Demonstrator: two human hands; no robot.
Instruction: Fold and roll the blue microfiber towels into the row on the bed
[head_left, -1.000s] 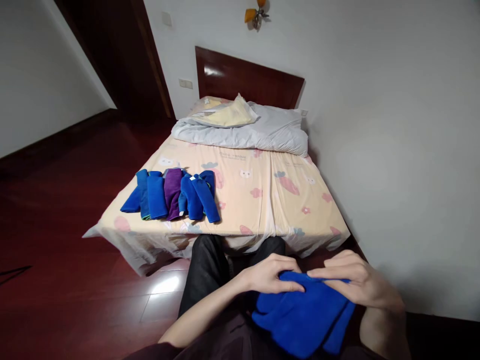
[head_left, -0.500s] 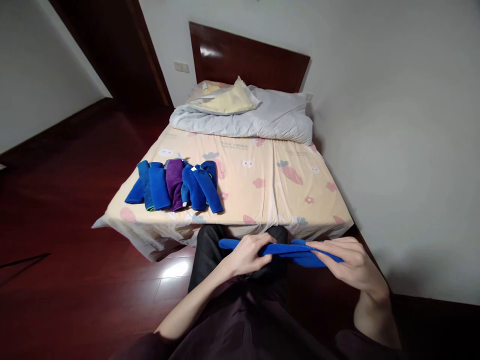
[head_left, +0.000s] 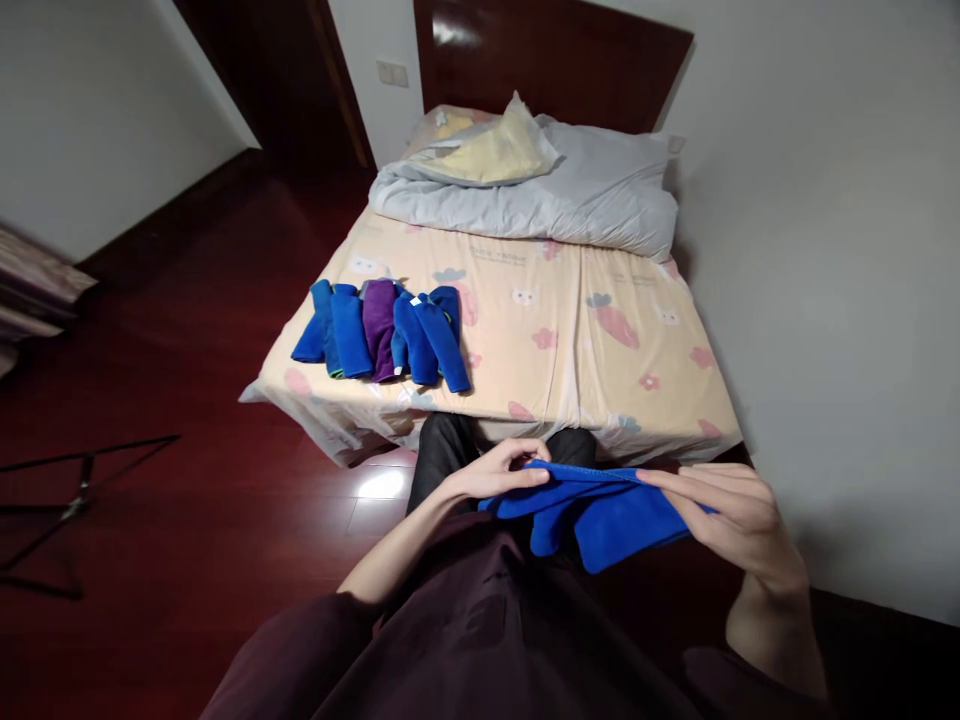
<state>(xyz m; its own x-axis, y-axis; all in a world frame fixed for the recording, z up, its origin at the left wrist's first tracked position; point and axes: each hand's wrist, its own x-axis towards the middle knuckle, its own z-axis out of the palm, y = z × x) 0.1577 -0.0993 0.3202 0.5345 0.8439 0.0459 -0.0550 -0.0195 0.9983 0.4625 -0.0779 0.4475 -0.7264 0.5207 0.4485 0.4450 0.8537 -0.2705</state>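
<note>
A small blue fleece garment [head_left: 619, 525] is stretched between my two hands, low in front of my body. My left hand [head_left: 510, 468] pinches its top edge at the left end. At the right end, my right hand [head_left: 724, 505] grips the same edge between thumb and fingers. Rounded parts of the fabric hang down below the edge. On the bed's near left part lie several blue pieces of clothing [head_left: 351, 330] in a row, with a purple one [head_left: 379, 325] among them. A small white tag shows on one of the blue pieces.
The bed [head_left: 570, 340] with a patterned sheet stands in front of my knees. A grey quilt [head_left: 600, 190] and a yellowish pillow [head_left: 502, 150] lie at its headboard. A black metal stand [head_left: 79, 500] is on the dark floor to the left, and a wall [head_left: 862, 300] rises on the right.
The garment has turned from a narrow flat strip into a wider piece hanging down. My left hand has shifted its grip along the edge. The view has tilted down and swung left.
</note>
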